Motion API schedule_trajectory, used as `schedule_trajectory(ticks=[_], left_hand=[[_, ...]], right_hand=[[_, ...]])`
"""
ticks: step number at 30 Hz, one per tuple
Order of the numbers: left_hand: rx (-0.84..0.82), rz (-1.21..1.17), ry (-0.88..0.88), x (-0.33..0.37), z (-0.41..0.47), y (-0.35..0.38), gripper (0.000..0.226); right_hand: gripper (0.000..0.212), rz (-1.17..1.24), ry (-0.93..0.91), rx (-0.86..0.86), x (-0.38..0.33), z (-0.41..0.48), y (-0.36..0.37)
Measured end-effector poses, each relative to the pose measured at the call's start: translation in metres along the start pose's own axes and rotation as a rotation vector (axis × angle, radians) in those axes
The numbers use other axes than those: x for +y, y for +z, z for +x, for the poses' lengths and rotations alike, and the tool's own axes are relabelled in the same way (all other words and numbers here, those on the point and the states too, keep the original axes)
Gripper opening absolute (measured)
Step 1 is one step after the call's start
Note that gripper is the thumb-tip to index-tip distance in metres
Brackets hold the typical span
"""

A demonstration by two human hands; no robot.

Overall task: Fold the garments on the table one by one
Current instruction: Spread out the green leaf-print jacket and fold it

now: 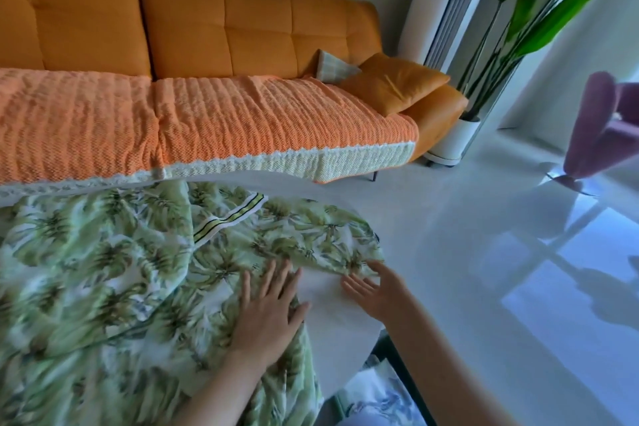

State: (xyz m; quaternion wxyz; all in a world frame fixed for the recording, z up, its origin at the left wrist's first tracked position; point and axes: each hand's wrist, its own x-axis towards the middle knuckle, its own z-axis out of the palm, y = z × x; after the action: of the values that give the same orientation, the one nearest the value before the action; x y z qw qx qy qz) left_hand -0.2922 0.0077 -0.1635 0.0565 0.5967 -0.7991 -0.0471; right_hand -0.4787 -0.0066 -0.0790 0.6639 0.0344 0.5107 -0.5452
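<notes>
Garment (121, 270) lying across table (333, 335), left hand (268, 313) pressing flat on it, right hand (375, 290) reaching straight-fingered at its edge, gripping nothing

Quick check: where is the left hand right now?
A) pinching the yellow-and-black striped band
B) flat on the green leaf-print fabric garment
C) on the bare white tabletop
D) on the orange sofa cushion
B: the left hand lies palm down, fingers straight, on the green leaf-print fabric garment; the right hand is open over the white tabletop by the hem.
</notes>
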Motion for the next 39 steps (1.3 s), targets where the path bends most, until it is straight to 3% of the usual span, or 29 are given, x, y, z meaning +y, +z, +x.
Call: schedule_trajectory(ticks=[5,9,13,17,21,26,28,30,32,34,35,37,39], left_hand=[[0.089,-0.010,-0.011,0.000,0.005,0.005,0.065],[0.065,-0.052,-0.025,0.000,0.006,0.004,0.068],[0.091,-0.032,-0.024,0.000,0.005,0.006,0.063],[0.072,-0.063,-0.022,0.001,0.004,0.004,0.062],[0.034,-0.093,-0.012,0.003,0.005,0.005,0.062],[0.052,-0.276,-0.033,0.002,0.005,-0.009,0.067],[0.101,-0.563,-0.079,0.001,0.007,-0.019,0.066],[0.151,-1.055,-0.199,-0.002,0.002,-0.039,0.056],[0.394,-1.394,-0.391,-0.013,-0.004,-0.061,0.029],[0.677,-1.403,-0.601,-0.039,-0.005,-0.072,0.019],[0.743,-1.382,-0.690,-0.056,-0.004,-0.076,0.016],[0.719,-1.312,-0.803,-0.087,0.000,-0.081,0.024],[0.642,-1.190,-0.795,-0.111,0.005,-0.084,0.029]], right_hand=[[0.054,-0.109,-0.018,0.091,-0.014,0.016,0.010],[0.013,-0.193,-0.035,0.041,-0.021,0.018,0.029],[0.015,-0.107,-0.125,0.087,-0.028,0.034,0.040],[0.045,0.078,-0.167,0.058,-0.037,0.046,0.044],[0.036,0.030,-0.277,0.108,-0.043,0.075,0.052],[0.025,-0.368,-0.711,-0.053,-0.012,0.052,0.096],[0.032,-0.734,-0.928,-0.130,0.013,0.040,0.120],[0.034,-1.064,-1.049,-0.235,0.041,0.038,0.138],[0.043,-1.359,-1.060,-0.380,0.074,0.043,0.152],[0.057,-1.653,-0.992,-0.553,0.109,0.049,0.157],[0.058,-1.747,-0.905,-0.616,0.121,0.057,0.155],[0.061,-1.846,-0.805,-0.714,0.131,0.063,0.151],[0.065,-1.828,-0.865,-0.770,0.124,0.060,0.145]])
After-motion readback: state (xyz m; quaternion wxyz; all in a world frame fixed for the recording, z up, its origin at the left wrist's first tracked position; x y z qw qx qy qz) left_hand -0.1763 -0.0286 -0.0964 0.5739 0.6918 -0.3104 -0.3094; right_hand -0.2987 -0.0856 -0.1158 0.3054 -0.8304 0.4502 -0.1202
